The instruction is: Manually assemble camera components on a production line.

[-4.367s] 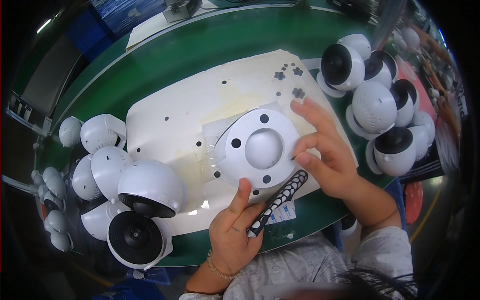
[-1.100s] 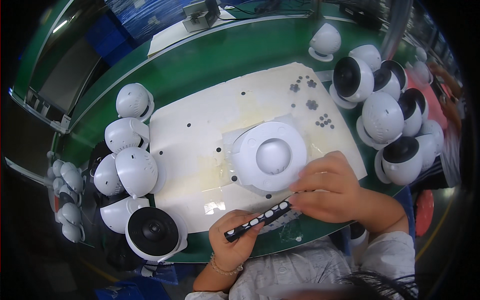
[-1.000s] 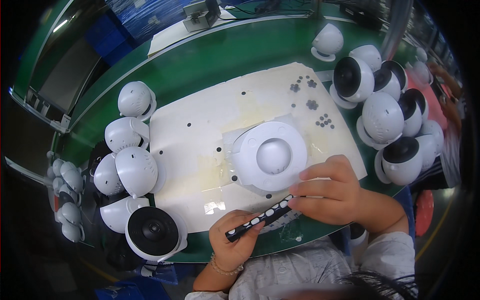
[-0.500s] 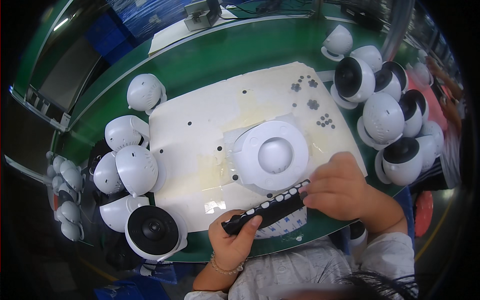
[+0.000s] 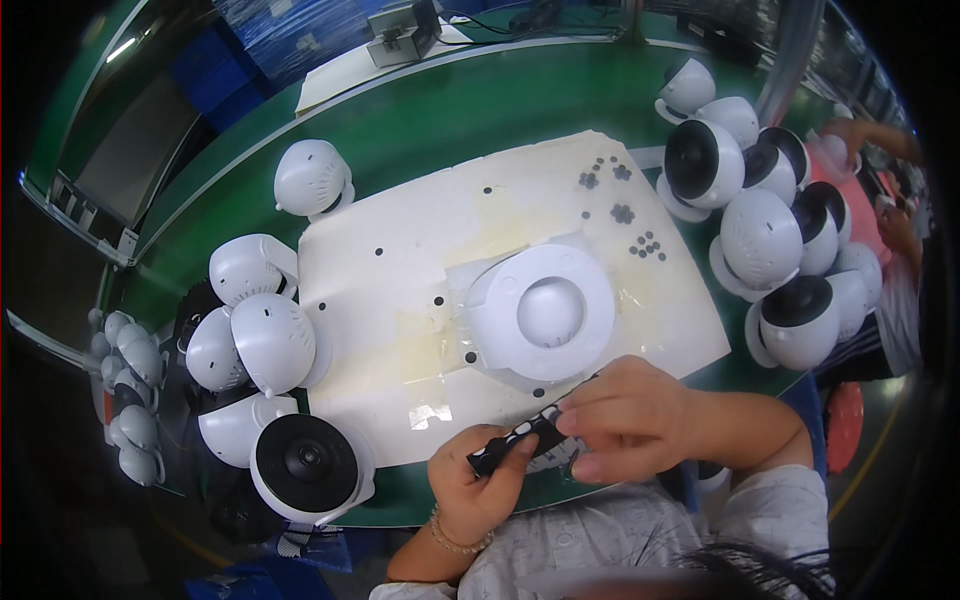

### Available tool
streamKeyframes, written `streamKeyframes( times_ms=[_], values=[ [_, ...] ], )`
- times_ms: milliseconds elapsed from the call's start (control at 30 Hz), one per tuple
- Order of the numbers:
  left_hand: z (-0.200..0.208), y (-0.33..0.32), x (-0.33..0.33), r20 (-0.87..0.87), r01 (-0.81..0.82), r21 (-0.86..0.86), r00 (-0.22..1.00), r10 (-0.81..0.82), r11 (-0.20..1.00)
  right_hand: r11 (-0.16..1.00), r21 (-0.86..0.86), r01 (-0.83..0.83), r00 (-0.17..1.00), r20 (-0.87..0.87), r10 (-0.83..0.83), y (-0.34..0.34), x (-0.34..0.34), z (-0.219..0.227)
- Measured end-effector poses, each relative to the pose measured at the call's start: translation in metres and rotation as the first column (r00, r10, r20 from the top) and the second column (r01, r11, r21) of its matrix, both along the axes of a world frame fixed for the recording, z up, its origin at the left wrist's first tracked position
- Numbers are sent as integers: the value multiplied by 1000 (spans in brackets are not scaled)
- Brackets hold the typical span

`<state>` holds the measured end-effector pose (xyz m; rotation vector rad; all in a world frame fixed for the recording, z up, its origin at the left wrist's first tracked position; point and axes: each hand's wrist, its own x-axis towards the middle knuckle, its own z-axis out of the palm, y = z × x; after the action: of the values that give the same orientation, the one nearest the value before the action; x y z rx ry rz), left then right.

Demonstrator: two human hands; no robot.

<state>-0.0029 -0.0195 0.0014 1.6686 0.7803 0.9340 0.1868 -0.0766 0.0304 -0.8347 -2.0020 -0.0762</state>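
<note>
A: What does the left hand (image 5: 478, 485) hold?
B: Its thumb and fingers pinch the left end of a black, white-spotted strip (image 5: 520, 440).
A: And the right hand (image 5: 630, 420)?
B: Its fingers are at the strip's other end; I can't tell whether they pinch it.
A: Beyond that?
B: A white ring-shaped part (image 5: 592, 320) on a cream sheet (image 5: 375, 330) with dark dots (image 5: 622, 214). White round devices (image 5: 272, 342) crowd both sides of the green table (image 5: 430, 110).
</note>
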Motion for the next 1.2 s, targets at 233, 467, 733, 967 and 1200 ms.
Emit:
streamKeyframes(
  times_ms=[233, 467, 733, 967, 1200],
  values=[
    [6, 5, 4, 82, 24, -102, 997, -16, 995, 976, -198, 88, 944, -296, -144, 0, 6, 12],
    [5, 17, 6, -110, 304, 319, 953, -284, 898, 872, -482, 87, 790, -500, -355, 44, 28, 31],
    [1, 18, 5, -148, 315, 341, 948, -280, 886, 866, -486, 120, 825, -436, -359, 45, 31, 28],
    [0, 16, 5, -188, 325, 306, 942, -278, 895, 871, -426, 244, 878, -284, -385, 40, 33, 27],
    [1, 15, 4, -192, 315, 275, 944, -269, 909, 878, 49, 476, 845, 252, -472, 33, 30, 39]
  ],
)
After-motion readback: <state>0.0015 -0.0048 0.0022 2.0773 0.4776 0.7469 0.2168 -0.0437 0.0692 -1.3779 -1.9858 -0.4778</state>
